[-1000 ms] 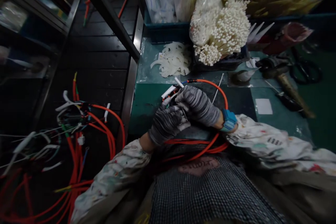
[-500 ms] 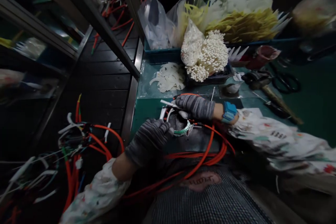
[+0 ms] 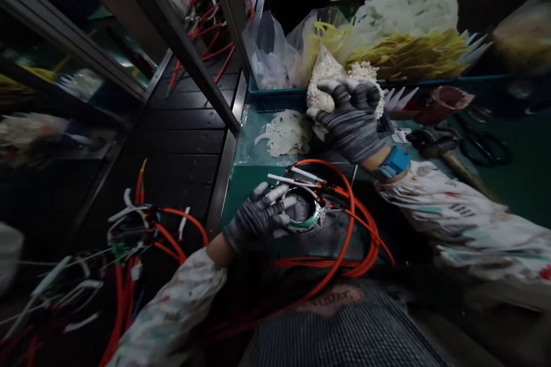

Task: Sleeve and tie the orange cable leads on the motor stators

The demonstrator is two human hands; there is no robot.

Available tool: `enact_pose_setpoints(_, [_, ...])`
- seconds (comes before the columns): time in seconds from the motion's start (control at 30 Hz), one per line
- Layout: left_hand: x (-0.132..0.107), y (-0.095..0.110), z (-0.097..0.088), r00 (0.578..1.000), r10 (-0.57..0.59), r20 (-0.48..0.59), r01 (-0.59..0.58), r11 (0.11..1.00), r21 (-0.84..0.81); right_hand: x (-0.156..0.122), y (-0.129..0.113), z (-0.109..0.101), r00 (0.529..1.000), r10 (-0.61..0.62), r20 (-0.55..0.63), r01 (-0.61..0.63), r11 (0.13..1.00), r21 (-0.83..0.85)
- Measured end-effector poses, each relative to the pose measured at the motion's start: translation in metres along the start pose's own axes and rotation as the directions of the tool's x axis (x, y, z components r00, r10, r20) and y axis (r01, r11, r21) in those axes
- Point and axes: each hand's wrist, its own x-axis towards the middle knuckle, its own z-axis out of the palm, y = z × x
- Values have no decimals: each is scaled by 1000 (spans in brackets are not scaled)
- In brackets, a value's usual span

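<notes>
My left hand (image 3: 262, 212), in a grey striped glove, rests with its fingers spread at the left side of a round ring-shaped part (image 3: 312, 221). Several white sleeves (image 3: 293, 180) lie across the ring's top, and orange cables (image 3: 365, 223) loop away from it to the right. My right hand (image 3: 350, 117), gloved too and wearing a blue band at the wrist, reaches over a bundle of thin white-tipped sticks or ties (image 3: 364, 71). Its fingers are apart, next to a clear bag of white pieces (image 3: 325, 66). Part of the bundle is hidden behind that hand.
Flat white cut pieces (image 3: 286, 133) lie on the bench. Behind stand blue trays with yellow strips (image 3: 413, 54) and white strips (image 3: 408, 8). Scissors (image 3: 486, 143) are at the right. On the left, a dark slatted conveyor (image 3: 189, 149) carries another cable assembly (image 3: 129, 226).
My right hand has left the ring and moved up and away to the white-tipped bundle, opening its fingers. My left hand has loosened from its grip and spread beside the ring. The view has shifted slightly.
</notes>
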Motion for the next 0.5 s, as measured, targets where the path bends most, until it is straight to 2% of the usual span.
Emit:
enact_pose_setpoints(0.07, [2,-5,6,998,40,-50,-41,999,-36,11,0,7,997,82,-12,-82,996,19])
enact_pose_setpoints(0.17, [5,10,11,996,-66,-62,64,997,-46,11,-8,-1,987,160,-6,-159,981,114])
enact_pose_setpoints(0.27, [12,39,13,958,-239,-159,236,971,-35,-7,-31,-42,989,150,-7,-137,920,368])
enact_pose_setpoints(0.33, [16,55,15,919,-315,-236,322,947,-10,-25,-51,-80,968,245,-59,-189,863,469])
enact_pose_setpoints(0.37, [17,59,17,910,-331,-250,343,939,5,-36,-60,-97,924,379,-54,-288,780,555])
enact_pose_setpoints(0.4, [17,61,18,908,-334,-254,350,936,20,-47,-70,-111,867,498,34,-391,635,666])
enact_pose_setpoints(0.43, [17,61,20,911,-325,-254,343,939,30,-60,-78,-120,850,493,186,-451,498,741])
enact_pose_setpoints(0.5, [15,58,21,924,-294,-245,310,950,30,-88,-93,-123,822,367,435,-557,364,746])
